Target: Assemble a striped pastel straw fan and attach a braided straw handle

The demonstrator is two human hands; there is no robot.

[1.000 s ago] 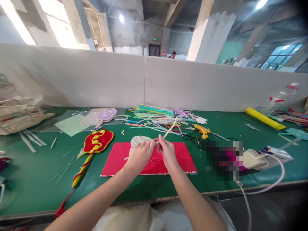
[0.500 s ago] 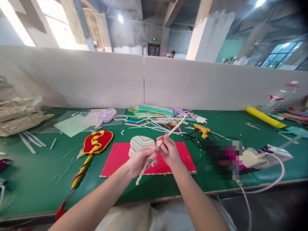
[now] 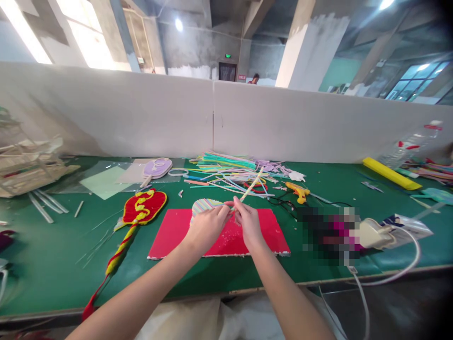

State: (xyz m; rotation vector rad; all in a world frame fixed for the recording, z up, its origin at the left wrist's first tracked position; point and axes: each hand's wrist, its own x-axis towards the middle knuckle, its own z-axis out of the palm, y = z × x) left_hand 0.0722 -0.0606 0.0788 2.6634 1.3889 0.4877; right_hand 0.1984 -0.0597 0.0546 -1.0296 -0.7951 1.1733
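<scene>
A thin twisted pale-yellow stick [image 3: 254, 183] slants up and away from between my two hands. My right hand [image 3: 247, 218] is closed round it in a pinch. Right beside it, my left hand [image 3: 210, 223] has its fingers closed at the stick's near end, its back turned up and hiding the fingertips. Both hands are over a red board [image 3: 173, 231]. A striped pastel rounded piece [image 3: 203, 206] lies at the board's far edge, partly covered by my left hand.
Left of the board lies a red and yellow fan [image 3: 155, 208]. Behind are a lilac fan [image 3: 157, 167] and a pile of coloured strips [image 3: 226, 162]. To the right are a yellow glue gun [image 3: 299, 192], cables, a yellow bar [image 3: 391, 174] and a bottle [image 3: 419, 141].
My left hand has turned over, back up, and covers more of the striped piece. The stick's far end has shifted left, and its near end no longer shows below my left hand.
</scene>
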